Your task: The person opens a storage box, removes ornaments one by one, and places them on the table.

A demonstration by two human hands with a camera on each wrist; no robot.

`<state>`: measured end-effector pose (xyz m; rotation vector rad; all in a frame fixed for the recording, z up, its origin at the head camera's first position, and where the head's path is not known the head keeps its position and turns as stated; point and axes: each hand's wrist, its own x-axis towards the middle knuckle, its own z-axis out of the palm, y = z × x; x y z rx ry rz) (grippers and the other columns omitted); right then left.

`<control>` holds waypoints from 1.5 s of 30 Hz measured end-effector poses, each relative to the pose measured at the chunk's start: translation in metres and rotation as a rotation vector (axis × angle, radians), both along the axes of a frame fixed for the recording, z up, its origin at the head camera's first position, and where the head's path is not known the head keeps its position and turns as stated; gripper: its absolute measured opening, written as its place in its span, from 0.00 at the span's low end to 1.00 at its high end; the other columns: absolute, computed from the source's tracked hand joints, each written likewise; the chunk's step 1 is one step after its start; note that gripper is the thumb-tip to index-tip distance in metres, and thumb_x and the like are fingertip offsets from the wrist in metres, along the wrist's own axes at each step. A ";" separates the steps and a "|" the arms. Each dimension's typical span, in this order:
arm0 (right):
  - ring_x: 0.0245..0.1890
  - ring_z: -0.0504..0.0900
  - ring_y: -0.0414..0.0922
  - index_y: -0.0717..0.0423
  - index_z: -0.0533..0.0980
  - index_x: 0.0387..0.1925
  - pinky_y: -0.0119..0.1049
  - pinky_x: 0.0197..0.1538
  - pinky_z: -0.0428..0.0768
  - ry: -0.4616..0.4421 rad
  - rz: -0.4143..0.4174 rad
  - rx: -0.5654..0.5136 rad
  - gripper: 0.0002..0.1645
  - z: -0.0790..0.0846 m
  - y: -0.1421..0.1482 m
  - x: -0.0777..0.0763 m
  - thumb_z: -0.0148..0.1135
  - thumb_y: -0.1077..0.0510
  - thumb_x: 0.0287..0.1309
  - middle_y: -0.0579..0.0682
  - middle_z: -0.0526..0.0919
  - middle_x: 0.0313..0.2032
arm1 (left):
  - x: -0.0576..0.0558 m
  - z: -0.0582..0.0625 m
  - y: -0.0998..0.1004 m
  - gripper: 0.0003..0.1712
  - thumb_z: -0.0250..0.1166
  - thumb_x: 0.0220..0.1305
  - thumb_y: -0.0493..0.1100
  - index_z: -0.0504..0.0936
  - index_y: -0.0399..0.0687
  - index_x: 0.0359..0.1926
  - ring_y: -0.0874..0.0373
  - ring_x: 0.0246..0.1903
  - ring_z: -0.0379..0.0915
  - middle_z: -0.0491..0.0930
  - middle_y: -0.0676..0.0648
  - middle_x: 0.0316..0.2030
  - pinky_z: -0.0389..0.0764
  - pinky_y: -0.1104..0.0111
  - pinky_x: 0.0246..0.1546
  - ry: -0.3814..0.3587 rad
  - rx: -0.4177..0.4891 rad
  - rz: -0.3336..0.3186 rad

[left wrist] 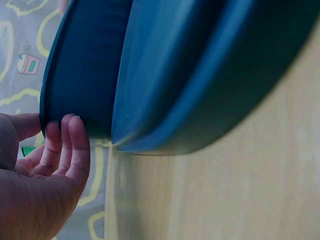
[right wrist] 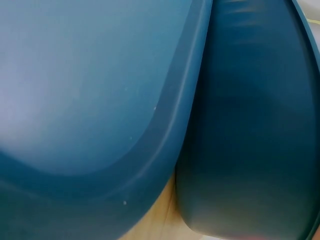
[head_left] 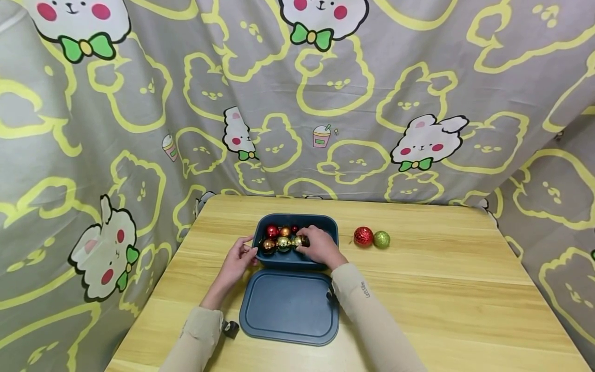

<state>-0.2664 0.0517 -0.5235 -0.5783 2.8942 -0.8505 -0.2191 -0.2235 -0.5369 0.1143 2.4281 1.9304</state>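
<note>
Between the fingers of the right hand (head_left: 321,245), a gold bauble (head_left: 296,241) seems pinched inside the blue rectangular box (head_left: 297,219), whose left wall is held by fingers of the left hand (head_left: 238,257). Filling is apparently in hand (emptying cannot be ruled out); next, a release seems called for. The box's long axis is laid sideways, from left fingers toward right, opening upward.

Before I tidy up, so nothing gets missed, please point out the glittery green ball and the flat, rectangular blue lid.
Glittery green ball (head_left: 382,239): head view, middle of its surface.
Flat, rectangular blue lid (head_left: 289,307): head view, middle panel.
</note>
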 end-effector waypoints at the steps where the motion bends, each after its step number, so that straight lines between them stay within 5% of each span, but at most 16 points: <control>1: 0.49 0.82 0.50 0.49 0.80 0.62 0.50 0.58 0.82 0.002 0.000 -0.005 0.26 0.000 0.000 0.000 0.72 0.47 0.65 0.52 0.81 0.52 | 0.000 0.000 0.000 0.26 0.58 0.77 0.35 0.68 0.38 0.73 0.52 0.31 0.82 0.80 0.32 0.38 0.87 0.68 0.37 0.001 0.000 0.000; 12: 0.36 0.77 0.42 0.48 0.80 0.63 0.41 0.43 0.81 -0.006 -0.009 -0.194 0.26 0.008 0.006 0.004 0.72 0.50 0.65 0.50 0.80 0.49 | -0.001 -0.001 -0.001 0.27 0.59 0.77 0.36 0.68 0.39 0.73 0.54 0.31 0.82 0.79 0.30 0.40 0.88 0.67 0.38 -0.018 0.014 -0.007; 24: 0.40 0.81 0.44 0.51 0.79 0.64 0.42 0.45 0.84 0.002 -0.015 -0.372 0.27 0.026 0.026 0.011 0.72 0.53 0.65 0.52 0.80 0.52 | -0.001 0.000 -0.001 0.28 0.60 0.77 0.37 0.67 0.37 0.73 0.51 0.32 0.83 0.79 0.34 0.38 0.89 0.64 0.39 -0.007 0.018 0.000; 45: 0.48 0.86 0.57 0.57 0.76 0.66 0.49 0.51 0.86 0.067 -0.240 -0.387 0.30 0.043 0.170 0.028 0.73 0.55 0.64 0.61 0.80 0.59 | 0.000 0.004 0.000 0.29 0.59 0.77 0.37 0.65 0.37 0.74 0.48 0.33 0.83 0.78 0.30 0.42 0.90 0.55 0.43 -0.027 0.012 -0.001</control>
